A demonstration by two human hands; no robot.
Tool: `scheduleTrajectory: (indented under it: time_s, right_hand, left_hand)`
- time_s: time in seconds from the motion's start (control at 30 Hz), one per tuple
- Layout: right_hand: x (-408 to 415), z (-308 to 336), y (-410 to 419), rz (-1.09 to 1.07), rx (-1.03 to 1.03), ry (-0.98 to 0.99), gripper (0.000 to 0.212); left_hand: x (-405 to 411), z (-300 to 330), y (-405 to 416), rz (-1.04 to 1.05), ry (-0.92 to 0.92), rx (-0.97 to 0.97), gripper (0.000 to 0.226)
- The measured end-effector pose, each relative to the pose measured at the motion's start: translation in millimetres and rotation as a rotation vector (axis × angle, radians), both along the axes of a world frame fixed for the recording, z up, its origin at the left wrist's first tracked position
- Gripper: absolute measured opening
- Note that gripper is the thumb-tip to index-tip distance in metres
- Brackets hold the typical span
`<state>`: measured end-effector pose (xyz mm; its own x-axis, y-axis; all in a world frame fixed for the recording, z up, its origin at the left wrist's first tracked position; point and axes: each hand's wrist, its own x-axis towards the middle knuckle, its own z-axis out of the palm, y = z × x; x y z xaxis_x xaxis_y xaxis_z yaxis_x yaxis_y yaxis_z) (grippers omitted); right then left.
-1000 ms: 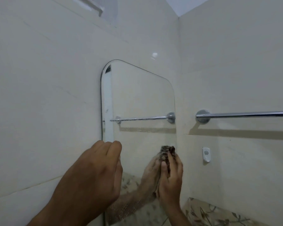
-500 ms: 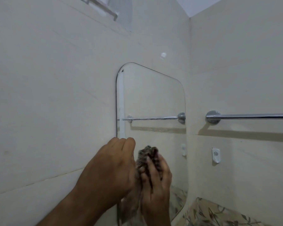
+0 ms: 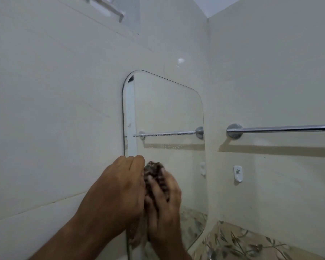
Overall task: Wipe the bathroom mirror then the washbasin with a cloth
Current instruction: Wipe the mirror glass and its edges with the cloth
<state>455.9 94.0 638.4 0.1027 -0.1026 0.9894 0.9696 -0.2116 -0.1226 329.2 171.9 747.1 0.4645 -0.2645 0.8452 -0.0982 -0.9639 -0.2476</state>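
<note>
**Colours and patterns in front of me**

Cloth [image 3: 154, 177]: dark brown, mottled with paler flecks. Wall tiles [image 3: 54, 109]: plain glossy cream. Mirror [image 3: 167, 113]: reflects the same cream, with a pale blue-white vertical strip at its left edge. Towel rail [image 3: 281, 128]: shiny chrome silver. Wall hook [image 3: 238, 173]: white, with a small grey emblem. Tile border [image 3: 242, 243] at lower right: beige with grey-green leaves and stems.

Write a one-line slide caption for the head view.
Right hand presses a dark cloth against the lower mirror; left hand rests beside it.
</note>
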Motion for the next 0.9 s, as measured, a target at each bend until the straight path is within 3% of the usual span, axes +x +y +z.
scheduleTrajectory:
  time_s: [0.17,0.33,0.5,0.6,0.7,0.8,0.9]
  right_hand:
    - [109,33,-37,0.005,0.236,0.493,0.045]
    - [164,59,-63,0.003,0.319,0.705,0.038]
    - [72,57,-29,0.023,0.197,0.406,0.044]
    - [3,48,-8,0.097,0.013,0.173,0.044]
    - [-39,52,4,0.264,-0.098,0.133,0.044]
    - [-47,49,5,0.114,-0.127,0.034,0.053]
    - [-29,44,6,-0.013,-0.128,-0.107,0.048]
  left_hand:
    - [-3,1,-3,0.012,-0.025,-0.004,0.021]
    - [-3,0,-5,0.002,-0.014,-0.014,0.021]
    - [1,-2,-6,-0.04,-0.075,-0.105,0.015]
    - [1,-2,-11,-0.073,-0.162,-0.109,0.012]
    - [-3,-2,-13,-0.085,-0.235,-0.126,0.016]
    - [-9,8,-13,-0.045,-0.306,-0.038,0.023]
    - [-11,29,-10,-0.012,-0.328,0.025,0.02]
